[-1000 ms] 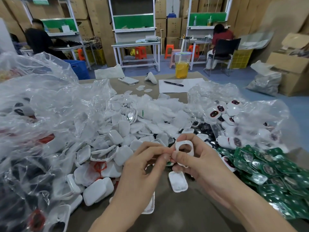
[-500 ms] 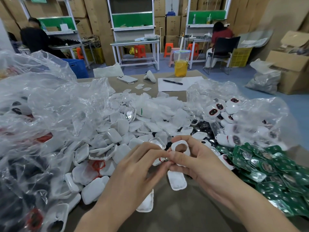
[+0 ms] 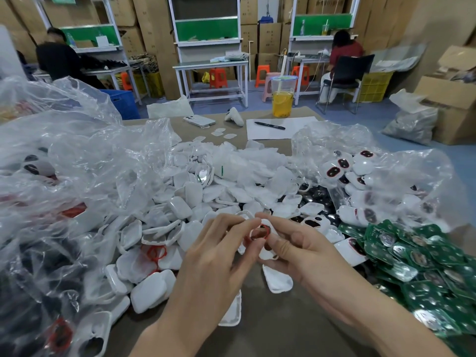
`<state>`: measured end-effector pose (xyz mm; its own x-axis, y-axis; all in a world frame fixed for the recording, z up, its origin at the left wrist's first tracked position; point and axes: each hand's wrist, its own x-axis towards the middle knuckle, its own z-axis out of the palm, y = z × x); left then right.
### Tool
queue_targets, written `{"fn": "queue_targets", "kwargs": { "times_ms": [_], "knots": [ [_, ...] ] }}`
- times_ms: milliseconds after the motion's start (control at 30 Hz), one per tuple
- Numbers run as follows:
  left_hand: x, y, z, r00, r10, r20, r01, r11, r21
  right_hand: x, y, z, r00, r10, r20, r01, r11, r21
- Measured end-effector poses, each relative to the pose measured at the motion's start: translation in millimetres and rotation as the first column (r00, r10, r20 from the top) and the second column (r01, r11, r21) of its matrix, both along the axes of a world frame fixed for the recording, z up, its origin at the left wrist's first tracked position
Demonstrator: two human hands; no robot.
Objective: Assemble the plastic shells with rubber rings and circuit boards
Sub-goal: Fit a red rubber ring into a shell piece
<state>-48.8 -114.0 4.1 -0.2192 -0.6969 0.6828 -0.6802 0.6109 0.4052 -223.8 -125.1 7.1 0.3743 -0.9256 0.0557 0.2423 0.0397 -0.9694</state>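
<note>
My right hand (image 3: 291, 243) holds a small white plastic shell (image 3: 268, 252) just above the brown table. A red rubber ring (image 3: 260, 231) lies on the shell's open side, and my left hand (image 3: 221, 248) pinches the ring's left part at its fingertips. Much of the shell is hidden behind my fingers. A heap of white shells (image 3: 195, 202) fills the table's middle. Green circuit boards (image 3: 417, 256) are piled at the right. Loose red rings (image 3: 154, 252) lie among the shells at the left.
Clear plastic bags (image 3: 77, 163) of parts rise at the left and at the right (image 3: 386, 176). Two lone shells (image 3: 278, 280) lie on the table under my hands. A phone (image 3: 199, 121), a pen on paper (image 3: 270, 125) and a yellow drink cup (image 3: 282, 99) stand at the far edge.
The red ring, hardly visible before, now shows stretched over the shell between my fingertips. Both hands have stayed together in the same spot over the table.
</note>
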Motion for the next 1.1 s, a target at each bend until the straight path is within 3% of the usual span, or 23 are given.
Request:
{"fn": "queue_targets", "kwargs": {
  "times_ms": [333, 633, 833, 1100],
  "knots": [
    [0.3, -1.1, -0.4, 0.999, 0.038, 0.014, -0.037, 0.997, -0.072, 1.0, -5.5, -10.1, 1.0, 0.014, -0.01, -0.015, 0.999, -0.05],
    [-1.3, 0.5, -0.8, 0.999, 0.027, -0.045, -0.029, 0.999, -0.037, 0.5, -3.4, -10.0, 0.999, 0.037, 0.003, -0.037, 0.997, -0.066],
    [-3.9, -1.7, -4.1, 0.993, 0.028, -0.11, -0.029, 1.0, -0.01, 0.9, -2.1, -8.2, 0.996, 0.041, 0.083, -0.04, 0.999, -0.015],
    [-5.0, -3.9, -5.0, 0.94, -0.004, -0.34, 0.043, 0.994, 0.106, 2.6, 1.4, -0.3, 0.989, 0.043, 0.141, -0.04, 0.999, -0.023]
  ]
}}
